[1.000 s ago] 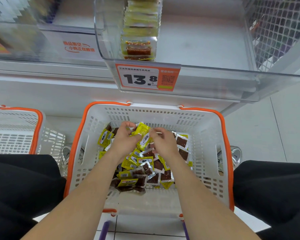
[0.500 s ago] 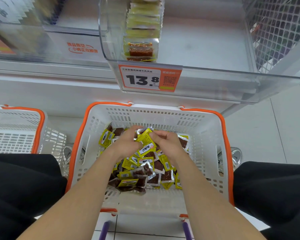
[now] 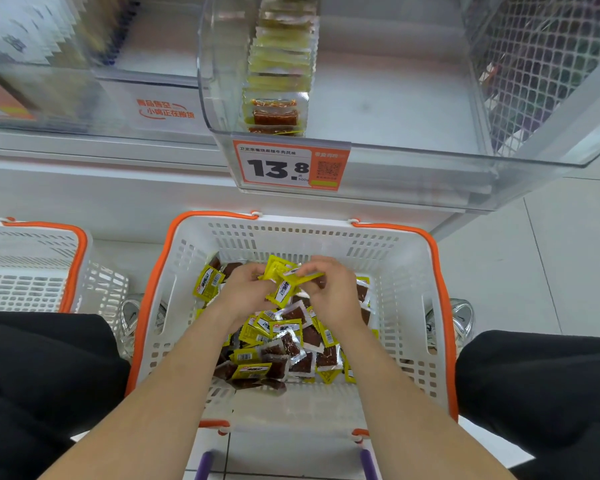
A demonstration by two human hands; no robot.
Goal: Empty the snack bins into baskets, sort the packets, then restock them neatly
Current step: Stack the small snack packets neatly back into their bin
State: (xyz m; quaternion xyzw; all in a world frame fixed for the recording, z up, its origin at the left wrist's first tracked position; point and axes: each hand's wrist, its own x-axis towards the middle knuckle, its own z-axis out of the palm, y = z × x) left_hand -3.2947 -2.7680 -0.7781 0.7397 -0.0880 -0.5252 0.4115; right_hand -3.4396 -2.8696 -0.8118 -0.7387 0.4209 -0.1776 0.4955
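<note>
Yellow-and-brown snack packets (image 3: 286,330) are heaped in the white, orange-rimmed basket (image 3: 397,271); others are lined up in the clear bin (image 3: 413,178).

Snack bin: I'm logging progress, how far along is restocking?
Done: one neat row of packets in the clear plastic bin. In hand: left hand and right hand grip yellow snack packets over the white orange-rimmed basket. Left: the loose pile in it; most of the bin bare.

Forearms (image 3: 174,368) bare to the frame edge. Black trousers (image 3: 32,375) over both knees — plain, matte cloth. Silvery-grey trainers (image 3: 463,317), one each side — chunky, glossy, only partly in view.
</note>
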